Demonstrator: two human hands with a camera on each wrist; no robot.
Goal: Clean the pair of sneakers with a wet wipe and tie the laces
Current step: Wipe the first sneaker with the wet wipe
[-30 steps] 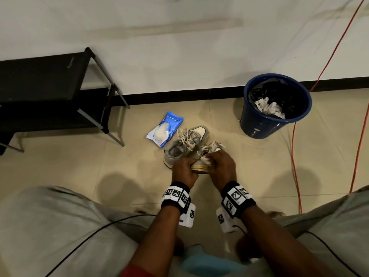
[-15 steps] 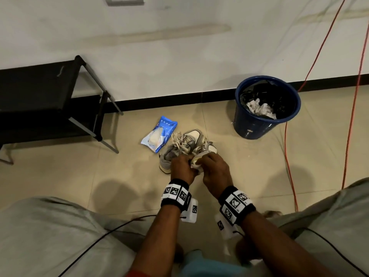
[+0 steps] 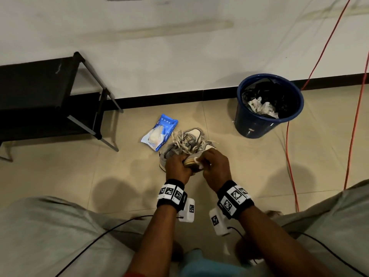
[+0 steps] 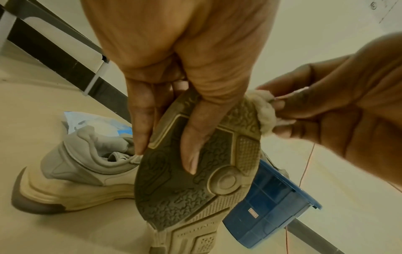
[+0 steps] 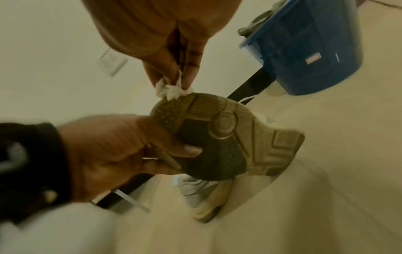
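From the head view I see my left hand (image 3: 177, 166) gripping a sneaker (image 3: 192, 161) held off the floor, sole turned toward me, while my right hand (image 3: 214, 168) pinches a balled-up wet wipe (image 3: 197, 160) against its edge. The other sneaker (image 3: 179, 144) sits on the floor tiles (image 3: 249, 166) just behind, laces loose, touching a blue pack of wipes (image 3: 158, 132). A blue bin (image 3: 267, 106) with crumpled paper stands to the right, near an orange cable (image 3: 288, 156); a black rack (image 3: 40, 96) is off to the left.

From the left wrist, my thumb lies across the tread and my fingers (image 4: 141, 120) curl round the sneaker's side. The wipe (image 4: 264, 113) touches the sole's rim.

From the right wrist, blurred, my fingertips (image 5: 191, 68) pinch the wipe (image 5: 172, 91) onto the sole's edge.
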